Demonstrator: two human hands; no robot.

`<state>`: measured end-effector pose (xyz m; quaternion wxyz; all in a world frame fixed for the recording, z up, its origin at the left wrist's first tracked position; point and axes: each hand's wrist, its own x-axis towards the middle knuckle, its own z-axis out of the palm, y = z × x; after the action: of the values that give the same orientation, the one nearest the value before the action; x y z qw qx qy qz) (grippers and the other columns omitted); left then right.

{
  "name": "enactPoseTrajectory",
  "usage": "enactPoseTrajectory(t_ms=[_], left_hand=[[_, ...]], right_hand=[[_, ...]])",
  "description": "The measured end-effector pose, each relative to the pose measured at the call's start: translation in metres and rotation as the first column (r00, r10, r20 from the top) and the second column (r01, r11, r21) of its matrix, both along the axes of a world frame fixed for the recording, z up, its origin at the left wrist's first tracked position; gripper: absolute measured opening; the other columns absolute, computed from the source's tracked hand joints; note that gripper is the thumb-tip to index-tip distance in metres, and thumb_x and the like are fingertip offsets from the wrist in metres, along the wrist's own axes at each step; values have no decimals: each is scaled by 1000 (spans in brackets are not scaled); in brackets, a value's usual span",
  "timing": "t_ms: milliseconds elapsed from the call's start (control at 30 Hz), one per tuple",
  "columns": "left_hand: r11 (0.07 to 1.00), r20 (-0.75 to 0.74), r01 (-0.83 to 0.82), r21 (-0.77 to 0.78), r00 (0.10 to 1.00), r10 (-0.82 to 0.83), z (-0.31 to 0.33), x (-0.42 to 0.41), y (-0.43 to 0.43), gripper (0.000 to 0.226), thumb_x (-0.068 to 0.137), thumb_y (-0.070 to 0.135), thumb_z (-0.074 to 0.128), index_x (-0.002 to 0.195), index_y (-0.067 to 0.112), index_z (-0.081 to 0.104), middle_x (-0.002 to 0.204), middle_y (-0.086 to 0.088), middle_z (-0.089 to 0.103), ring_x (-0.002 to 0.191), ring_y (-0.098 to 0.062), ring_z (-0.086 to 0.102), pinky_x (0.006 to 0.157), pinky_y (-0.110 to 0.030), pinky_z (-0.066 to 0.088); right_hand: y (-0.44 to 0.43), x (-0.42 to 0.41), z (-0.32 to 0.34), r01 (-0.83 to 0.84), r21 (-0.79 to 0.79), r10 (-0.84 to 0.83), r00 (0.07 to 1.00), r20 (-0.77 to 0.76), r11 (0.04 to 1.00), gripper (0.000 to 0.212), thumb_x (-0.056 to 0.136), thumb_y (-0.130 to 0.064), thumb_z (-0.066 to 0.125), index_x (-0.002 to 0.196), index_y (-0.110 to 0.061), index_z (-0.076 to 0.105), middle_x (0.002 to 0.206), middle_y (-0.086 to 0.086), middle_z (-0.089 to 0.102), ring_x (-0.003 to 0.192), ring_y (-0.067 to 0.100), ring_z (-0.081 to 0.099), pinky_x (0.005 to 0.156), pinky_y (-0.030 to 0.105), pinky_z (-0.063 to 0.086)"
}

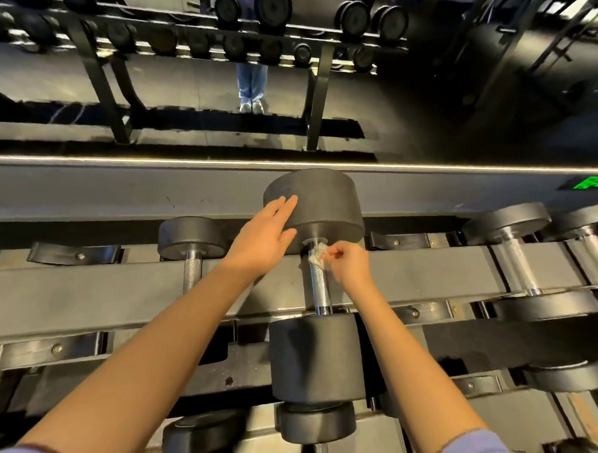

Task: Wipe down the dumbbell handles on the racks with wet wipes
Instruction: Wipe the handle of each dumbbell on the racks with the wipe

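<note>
A large black dumbbell [320,206] lies on the top shelf of the rack [82,285], its knurled steel handle [320,285] running toward me. My right hand [349,262] pinches a crumpled white wet wipe [317,255] against the far end of that handle, just below the far head. My left hand [264,236] rests with straight fingers on the left side of the far head. The near head [316,353] sits at the shelf's front edge.
A smaller dumbbell [192,238] lies to the left and several more [519,242] to the right on the same shelf. Lower tiers hold further dumbbells [316,424]. A mirror [194,84] behind the rack reflects the racks and a standing person's legs.
</note>
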<state>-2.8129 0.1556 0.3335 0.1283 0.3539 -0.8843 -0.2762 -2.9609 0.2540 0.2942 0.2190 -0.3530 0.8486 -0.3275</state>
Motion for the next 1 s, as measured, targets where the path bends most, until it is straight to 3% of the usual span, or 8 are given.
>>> enactPoseTrajectory(t_ms=[167,233,333,467,667,767,867,1000], left_hand=[[998,5,22,-63,1000,-22,-9,-8,-4,53,102,28,41,151,23,21,160,2,9,146,-18,8,117,-36,21],[996,-17,37,-80,999,-39,-11,-4,-8,52,102,26,40,151,24,23,160,4,11,146,-17,10,115,-35,24],[994,-44,46,-98,998,-51,-14,-2,-10,51,102,25,40,150,24,23,160,4,12,145,-15,10,110,-34,29],[991,-75,37,-125,996,-47,-18,-2,-6,51,102,25,39,150,22,24,159,3,14,145,-15,11,107,-36,34],[992,-89,23,-127,995,-34,-14,-1,-4,49,103,30,35,150,23,26,159,3,15,145,-15,13,106,-35,36],[993,-61,15,-117,998,-22,-12,-2,-3,49,103,31,35,150,23,25,159,5,13,145,-14,12,106,-37,36],[997,-31,-2,-81,1000,-1,-10,-4,-1,50,103,32,34,151,25,22,160,8,10,145,-12,11,108,-40,36],[998,-5,-31,-50,1000,30,-10,-7,2,51,103,32,34,151,26,19,160,10,8,145,-12,10,111,-39,33]], right_hand=[[10,1,-4,-84,144,87,996,-15,986,13,83,-9,69,71,-8,64,76,4,58,73,16,52,75,30,47],[4,0,-4,-40,92,41,999,-13,995,24,83,-7,69,63,-13,57,72,2,56,69,13,50,70,25,43],[-5,1,-2,42,-56,-40,999,26,998,18,83,-4,67,67,-8,62,71,3,57,64,9,48,63,17,39],[-4,2,-3,46,-62,-42,997,63,997,21,83,-5,67,67,-15,60,70,1,58,64,10,50,54,3,36],[16,1,-1,-78,182,71,997,41,980,26,83,-8,69,65,-16,52,77,2,55,64,8,47,57,15,38],[4,0,3,-75,79,79,996,-44,994,18,83,-6,67,69,-10,58,76,7,59,71,14,51,68,23,42],[-10,0,2,-38,-69,31,995,-94,997,11,83,-6,65,74,0,65,77,15,65,69,16,53,66,26,39],[3,-3,-1,-136,63,139,990,-35,989,13,84,-7,66,71,-2,64,70,10,59,68,15,49,56,19,35]])
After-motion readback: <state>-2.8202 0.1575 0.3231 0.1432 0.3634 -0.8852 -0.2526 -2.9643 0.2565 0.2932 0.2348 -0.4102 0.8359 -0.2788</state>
